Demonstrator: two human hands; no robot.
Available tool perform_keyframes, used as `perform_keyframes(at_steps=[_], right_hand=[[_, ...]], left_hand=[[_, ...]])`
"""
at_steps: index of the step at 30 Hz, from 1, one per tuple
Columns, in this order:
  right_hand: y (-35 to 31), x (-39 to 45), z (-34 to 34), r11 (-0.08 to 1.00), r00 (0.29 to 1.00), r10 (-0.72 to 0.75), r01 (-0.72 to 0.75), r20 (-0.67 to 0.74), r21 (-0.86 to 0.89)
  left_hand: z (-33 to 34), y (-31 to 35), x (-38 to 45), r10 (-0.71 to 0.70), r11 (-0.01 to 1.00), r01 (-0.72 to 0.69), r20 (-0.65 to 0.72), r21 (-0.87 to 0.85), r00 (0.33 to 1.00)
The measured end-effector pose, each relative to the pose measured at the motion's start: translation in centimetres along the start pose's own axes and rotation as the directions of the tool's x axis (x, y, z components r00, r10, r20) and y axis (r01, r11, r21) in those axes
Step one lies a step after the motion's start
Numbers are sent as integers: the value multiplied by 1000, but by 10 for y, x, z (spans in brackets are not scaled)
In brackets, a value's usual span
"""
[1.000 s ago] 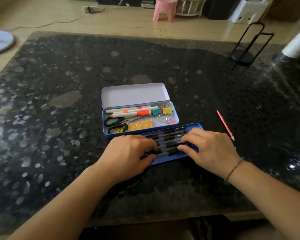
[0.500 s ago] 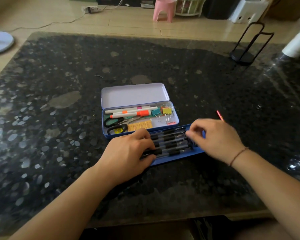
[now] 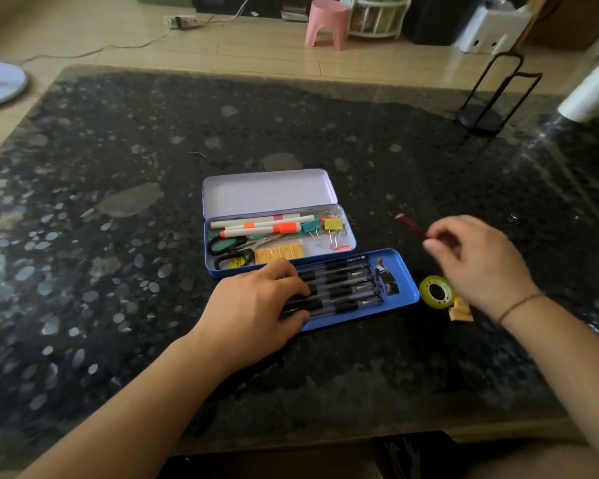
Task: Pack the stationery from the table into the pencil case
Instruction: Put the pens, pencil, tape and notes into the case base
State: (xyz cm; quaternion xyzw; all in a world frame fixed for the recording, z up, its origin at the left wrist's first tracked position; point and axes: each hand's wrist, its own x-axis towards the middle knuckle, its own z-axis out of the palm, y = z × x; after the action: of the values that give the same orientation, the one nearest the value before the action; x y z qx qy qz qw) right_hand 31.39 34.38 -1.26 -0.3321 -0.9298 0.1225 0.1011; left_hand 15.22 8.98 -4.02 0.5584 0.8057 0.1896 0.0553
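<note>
The person's right hand (image 3: 478,261) is over the red pencil (image 3: 412,225) on the dark tabletop (image 3: 118,236), to the right of the open pencil case (image 3: 277,233); motion blur makes it hard to say for certain, but the thumb and forefinger appear to pinch the pencil's near end, so the grip reads as narrow and closed on it. The left hand (image 3: 256,302) lies flat, fingers straight, across the black pens (image 3: 343,285) in the blue tray (image 3: 403,271) that sits just in front of the case. To do this step well, the pencil should be lifted clear and laid lengthwise beside the pens, with the left hand steadying the tray so the pens do not roll. The case's lower compartment already holds markers (image 3: 256,227), scissors (image 3: 229,248), binder clips (image 3: 331,226) and yellow tabs (image 3: 281,252), so room there looks tight. A roll of yellow-green tape (image 3: 436,292) and a small yellow piece (image 3: 460,311) lie beside the tray, beneath the right wrist, and could be knocked on the way back. A black wire stand (image 3: 491,95) stands well apart at the far right.
</note>
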Motion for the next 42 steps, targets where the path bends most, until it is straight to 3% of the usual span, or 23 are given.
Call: perform_keyframes(at_steps=[2, 3, 6, 13, 17, 21, 22, 24, 25, 26, 28, 29, 32, 35, 39, 42], right_hand=[[-26, -19, -2, 923, 924, -381, 379, 33, 60], [-37, -29, 3, 872, 867, -490, 489, 93, 36], [-57, -43, 24, 793, 781, -585, 608, 217, -50], [-76, -52, 36, 822, 795, -563, 566, 223, 60], [-80, -62, 37, 813, 784, -573, 582, 240, 39], [-86, -62, 23, 772, 730, -634, 578, 255, 262], [-80, -55, 17, 785, 765, -611, 552, 204, 282], [-55, -33, 1, 893, 912, -404, 378, 65, 245], [-40, -22, -10, 955, 961, -263, 248, 81, 165], [-26, -15, -19, 993, 976, -119, 118, 185, 16], [-7, -12, -30, 963, 895, 135, -17, 426, -271], [-2, -14, -31, 952, 851, 184, -30, 493, -304], [1, -17, -25, 979, 844, 141, -42, 517, -198], [-1, -14, -22, 975, 856, 99, 19, 507, -223], [-5, -10, -26, 996, 946, -16, 45, 322, -82], [-16, -7, -17, 987, 944, -161, 160, 288, 28]], left_hand=[[1, -1, 1, -30, 999, 30, 1, -42, 1000], [1, -1, 1, -44, 997, 44, 5, -63, 999], [2, -3, 2, -67, 994, 68, 15, -87, 998], [0, -4, 1, -74, 990, 78, 40, -115, 996], [-2, -4, 0, -48, 990, 53, 43, -128, 998], [-1, -5, -1, -19, 996, 18, -6, -89, 1000], [-1, -4, 0, -8, 997, 6, -28, -78, 1000], [0, -1, 1, 43, 998, -45, -32, -49, 999], [1, 1, 2, 80, 997, -80, -17, -19, 997], [2, 3, 2, 108, 994, -108, 0, 16, 994], [4, 7, 3, 115, 991, -116, 16, 62, 993], [5, 7, 3, 96, 993, -97, 17, 63, 995], [7, 10, 5, 34, 996, -38, 48, 82, 998], [8, 13, 6, 36, 992, -43, 55, 120, 998], [10, 14, 7, 50, 990, -56, 48, 133, 998], [12, 11, 7, 22, 992, -28, 56, 124, 998]])
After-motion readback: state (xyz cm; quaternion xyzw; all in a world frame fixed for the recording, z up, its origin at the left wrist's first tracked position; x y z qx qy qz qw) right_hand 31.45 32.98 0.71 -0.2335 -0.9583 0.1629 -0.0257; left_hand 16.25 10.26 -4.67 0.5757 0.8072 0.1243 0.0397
